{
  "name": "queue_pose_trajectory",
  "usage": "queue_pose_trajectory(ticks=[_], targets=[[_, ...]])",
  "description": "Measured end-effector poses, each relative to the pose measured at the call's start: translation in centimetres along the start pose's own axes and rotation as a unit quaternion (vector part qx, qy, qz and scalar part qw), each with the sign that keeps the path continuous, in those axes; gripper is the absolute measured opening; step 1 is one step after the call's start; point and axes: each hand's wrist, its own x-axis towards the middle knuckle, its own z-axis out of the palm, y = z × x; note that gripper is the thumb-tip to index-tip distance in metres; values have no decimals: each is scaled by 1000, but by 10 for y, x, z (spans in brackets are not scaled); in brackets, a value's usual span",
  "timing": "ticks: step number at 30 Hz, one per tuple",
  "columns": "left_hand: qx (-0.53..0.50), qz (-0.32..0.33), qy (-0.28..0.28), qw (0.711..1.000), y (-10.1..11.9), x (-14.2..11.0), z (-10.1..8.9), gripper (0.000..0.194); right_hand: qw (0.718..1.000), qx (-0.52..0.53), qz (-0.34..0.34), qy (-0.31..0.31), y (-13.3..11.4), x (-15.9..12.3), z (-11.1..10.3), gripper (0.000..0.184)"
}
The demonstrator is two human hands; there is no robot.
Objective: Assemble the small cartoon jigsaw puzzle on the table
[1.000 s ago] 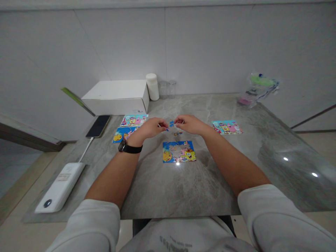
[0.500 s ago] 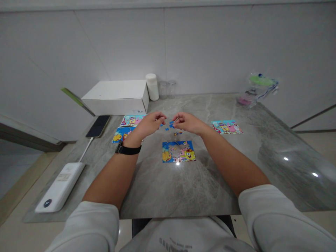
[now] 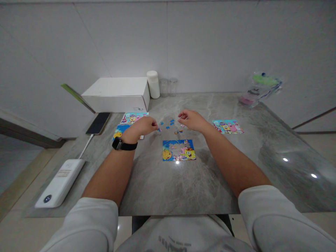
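A small cartoon jigsaw (image 3: 179,150) with gaps in its middle lies flat on the grey marble table (image 3: 168,185). Several loose blue pieces (image 3: 171,123) are scattered just behind it. My left hand (image 3: 144,126), a black watch on its wrist, is curled shut with its fingertips down beside a blue piece at the left of the scatter. My right hand (image 3: 191,120) hovers to the right of the pieces, its fingers curled in a pinch; whether they hold a piece is hidden.
Two picture cards (image 3: 130,122) lie at the left, another card (image 3: 228,126) at the right. A white box (image 3: 118,94), a white jar (image 3: 153,84) and two glasses stand at the back. A phone (image 3: 98,123), cabled to a white power bank (image 3: 61,182), lies at the left; a plastic bag (image 3: 259,88) is far right.
My hands, which were pinching together above the loose pieces, have drawn apart. The left one has dropped left to the table; the right has shifted slightly right.
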Motion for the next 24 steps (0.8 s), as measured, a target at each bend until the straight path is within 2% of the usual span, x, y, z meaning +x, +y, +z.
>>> queue_pose_trajectory(ticks=[3, 5, 10, 12, 17, 19, 24], targets=[[52, -12, -66, 996, -15, 4, 6, 18, 997, -80, 20, 14, 13, 6, -4, 28], [59, -2, -71, 996, -17, 7, 13, 17, 993, -110, 31, 11, 21, 9, -4, 29], [53, 13, -16, 998, -10, 17, 28, 16, 987, -154, 45, 25, 34, 14, -5, 30], [34, 19, 9, 999, -11, 19, 29, 16, 982, -175, 63, 22, 39, 14, -7, 31], [16, -1, 122, 992, -20, 20, 22, 21, 963, -241, 119, 18, 51, 15, -13, 29], [25, -5, 144, 989, -20, 20, 23, 23, 965, -240, 108, 11, 52, 16, -10, 27], [33, 13, 142, 989, -14, 22, 37, 29, 976, -216, 9, -37, 46, 19, 8, 25]])
